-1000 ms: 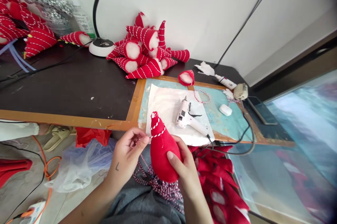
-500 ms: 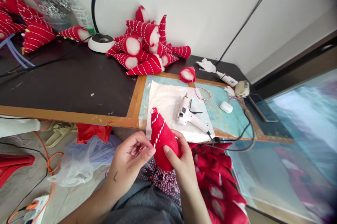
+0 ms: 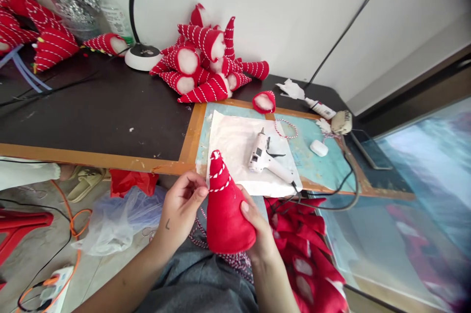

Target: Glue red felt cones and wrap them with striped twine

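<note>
A red stuffed fabric cone [image 3: 228,220] stands tip-up above my lap, its upper part wound with red-and-white twisted cord [image 3: 221,187]. My right hand [image 3: 259,224] grips the cone along its right side, thumb on the front. At the cone's left edge, my left hand [image 3: 186,202] pinches the cord between thumb and fingers. More of the same cord [image 3: 235,261] lies heaped on my lap, partly hidden under the cone. Beyond the cone, a white hot glue gun [image 3: 270,158] rests on a white sheet [image 3: 235,126].
Finished-looking striped cones [image 3: 206,60] are piled against the wall, beside a lamp base [image 3: 143,58]. A single stuffed cone [image 3: 264,102], a cord loop [image 3: 286,128] and a white case [image 3: 319,148] lie on the table. Red fabric pieces [image 3: 305,254] are heaped at my right.
The cone has turned more upright, showing its broad base, and the cord now wraps farther across its front. My left hand has shifted slightly up and left.
</note>
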The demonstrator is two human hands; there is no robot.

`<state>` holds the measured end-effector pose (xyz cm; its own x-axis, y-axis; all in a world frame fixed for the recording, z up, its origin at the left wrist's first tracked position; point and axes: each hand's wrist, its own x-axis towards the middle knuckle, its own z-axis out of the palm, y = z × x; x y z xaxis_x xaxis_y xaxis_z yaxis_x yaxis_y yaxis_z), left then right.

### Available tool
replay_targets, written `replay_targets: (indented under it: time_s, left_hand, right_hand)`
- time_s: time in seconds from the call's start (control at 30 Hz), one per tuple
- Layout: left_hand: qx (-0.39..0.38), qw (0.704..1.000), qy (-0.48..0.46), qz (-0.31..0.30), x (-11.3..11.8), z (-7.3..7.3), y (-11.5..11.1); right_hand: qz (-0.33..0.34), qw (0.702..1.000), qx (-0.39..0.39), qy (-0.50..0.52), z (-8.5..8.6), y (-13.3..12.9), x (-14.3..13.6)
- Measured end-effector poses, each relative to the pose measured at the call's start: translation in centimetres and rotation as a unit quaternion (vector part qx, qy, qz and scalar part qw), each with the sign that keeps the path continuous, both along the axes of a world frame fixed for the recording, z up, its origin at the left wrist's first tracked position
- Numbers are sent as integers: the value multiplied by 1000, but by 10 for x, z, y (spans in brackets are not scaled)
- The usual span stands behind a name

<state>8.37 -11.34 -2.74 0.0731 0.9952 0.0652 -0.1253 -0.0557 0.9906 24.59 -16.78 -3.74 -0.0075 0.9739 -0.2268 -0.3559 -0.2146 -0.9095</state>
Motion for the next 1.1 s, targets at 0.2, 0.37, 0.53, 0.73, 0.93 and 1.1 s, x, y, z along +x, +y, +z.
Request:
replay_targets:
  time_s: [0.2, 0.37, 0.53, 0.73, 0.93, 1.1]
  left_hand:
    - [-87, 979, -118, -145, 2, -11, 0]
    - [-95, 989, -70, -95, -3, -15, 8]
    - [-75, 996, -17, -40, -1, -16, 11]
    - [-75, 990, 13, -117, 1, -14, 10]
    - [-37, 980, 122, -152, -8, -23, 5]
    - [38, 983, 129, -123, -10, 5, -14]
  right_hand:
    - [25, 999, -42, 18, 0, 5, -7]
    - [-27, 992, 47, -114, 11, -4, -3]
    - [-57, 898, 159, -406, 16, -12, -6]
    - [-93, 900, 116, -411, 9, -16, 5]
    - [-91, 944, 62, -311, 0, -34, 32]
    - [-104, 979, 29, -176, -5, -44, 29]
